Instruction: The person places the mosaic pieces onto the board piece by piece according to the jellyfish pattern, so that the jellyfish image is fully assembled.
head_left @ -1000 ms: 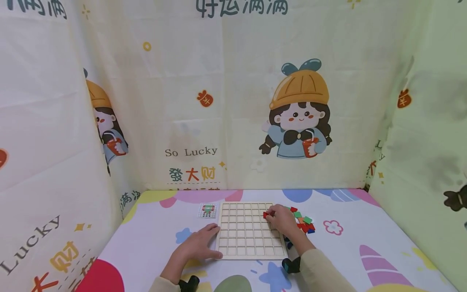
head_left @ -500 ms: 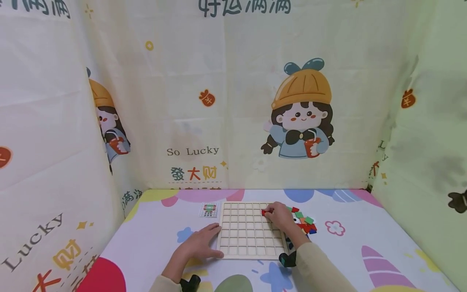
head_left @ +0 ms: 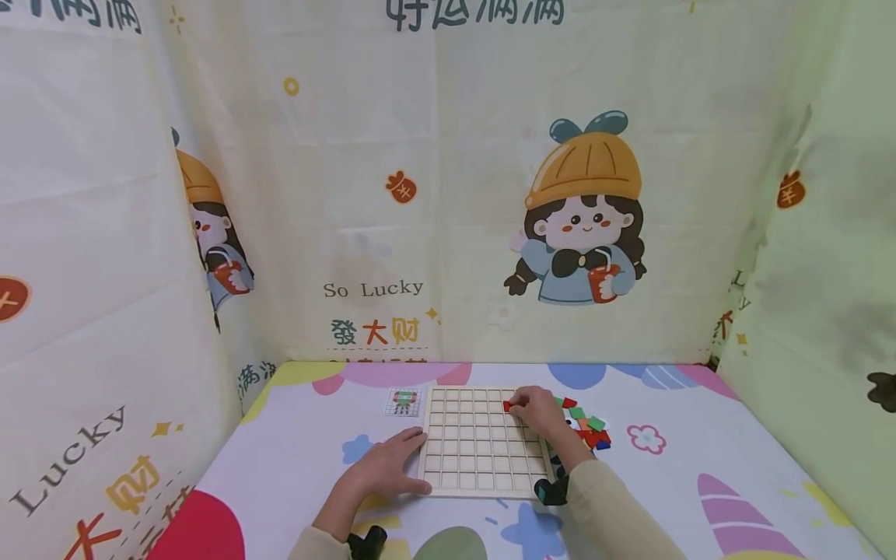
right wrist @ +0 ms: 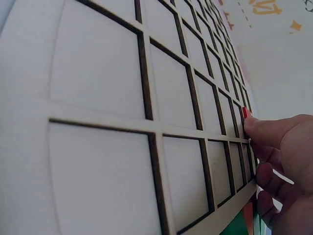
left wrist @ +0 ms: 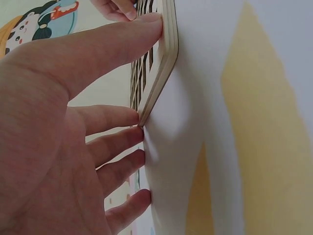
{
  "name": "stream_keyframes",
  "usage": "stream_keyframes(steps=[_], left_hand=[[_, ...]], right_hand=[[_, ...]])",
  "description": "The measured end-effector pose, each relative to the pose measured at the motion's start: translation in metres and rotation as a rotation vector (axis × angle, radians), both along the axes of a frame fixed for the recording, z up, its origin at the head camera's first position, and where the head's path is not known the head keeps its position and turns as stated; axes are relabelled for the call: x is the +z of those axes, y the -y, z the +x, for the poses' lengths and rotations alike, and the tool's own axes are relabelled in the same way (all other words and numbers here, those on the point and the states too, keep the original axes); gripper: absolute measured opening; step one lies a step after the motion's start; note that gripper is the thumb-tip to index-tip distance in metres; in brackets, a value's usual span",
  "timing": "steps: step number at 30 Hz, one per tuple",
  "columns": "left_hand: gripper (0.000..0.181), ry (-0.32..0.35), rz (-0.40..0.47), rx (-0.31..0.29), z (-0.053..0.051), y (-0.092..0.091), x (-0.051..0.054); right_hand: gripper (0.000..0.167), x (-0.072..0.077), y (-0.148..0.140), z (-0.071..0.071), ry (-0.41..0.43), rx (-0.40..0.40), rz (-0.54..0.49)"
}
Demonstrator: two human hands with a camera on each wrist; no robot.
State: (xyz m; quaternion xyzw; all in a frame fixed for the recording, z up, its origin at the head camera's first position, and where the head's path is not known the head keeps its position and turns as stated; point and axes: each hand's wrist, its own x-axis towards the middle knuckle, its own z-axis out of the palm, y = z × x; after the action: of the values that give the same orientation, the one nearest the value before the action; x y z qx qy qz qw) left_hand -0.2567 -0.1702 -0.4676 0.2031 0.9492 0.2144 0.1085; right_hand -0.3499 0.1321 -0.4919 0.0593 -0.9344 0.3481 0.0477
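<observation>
A light wooden grid board (head_left: pixel 483 441) lies on the table in the head view, its square cells bare where they show. My right hand (head_left: pixel 539 412) is over the board's far right part and pinches a small red tile (head_left: pixel 507 406) between thumb and fingertips. In the right wrist view the red tile (right wrist: pixel 245 112) peeks out past the thumb, at the grid; most of it is covered by the fingers. At the board's left edge rests my left hand (head_left: pixel 388 465), thumb on the frame near the front corner, fingers extended along the side.
Right of the board lies a pile of loose coloured tiles (head_left: pixel 595 438), partly behind my right arm. A small card with a printed gridded figure (head_left: pixel 404 402) sits beyond the board's left side. Cloth walls (head_left: pixel 462 327) enclose the patterned table (head_left: pixel 294 443).
My right hand has shifted slightly left and farther away over the board with the red tile. The left hand stays at the board's edge. The head view has turned a little.
</observation>
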Motion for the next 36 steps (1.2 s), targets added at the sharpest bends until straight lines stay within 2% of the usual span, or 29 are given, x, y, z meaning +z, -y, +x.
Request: stream_keyframes(steps=[12,22,26,29,36], left_hand=[[0.087,-0.012,-0.008,-0.008,-0.001,-0.002,-0.002],[0.088,-0.011,-0.005,-0.007,-0.002,-0.003,-0.004],[0.087,-0.003,-0.005,-0.004,-0.001,-0.003,-0.002],[0.087,-0.001,-0.007,-0.001,0.000,-0.003,-0.001],[0.087,-0.001,-0.004,-0.001,0.001,-0.002,0.002]], right_hand=[[0.013,-0.007,-0.013,0.004,-0.002,0.030,-0.155],[0.012,-0.005,-0.030,0.010,-0.043,0.045,-0.146],[0.015,0.002,-0.040,0.017,0.024,0.009,-0.139],[0.016,0.005,-0.048,0.023,0.047,0.003,-0.093],[0.022,0.008,-0.064,0.035,0.044,-0.026,-0.011]])
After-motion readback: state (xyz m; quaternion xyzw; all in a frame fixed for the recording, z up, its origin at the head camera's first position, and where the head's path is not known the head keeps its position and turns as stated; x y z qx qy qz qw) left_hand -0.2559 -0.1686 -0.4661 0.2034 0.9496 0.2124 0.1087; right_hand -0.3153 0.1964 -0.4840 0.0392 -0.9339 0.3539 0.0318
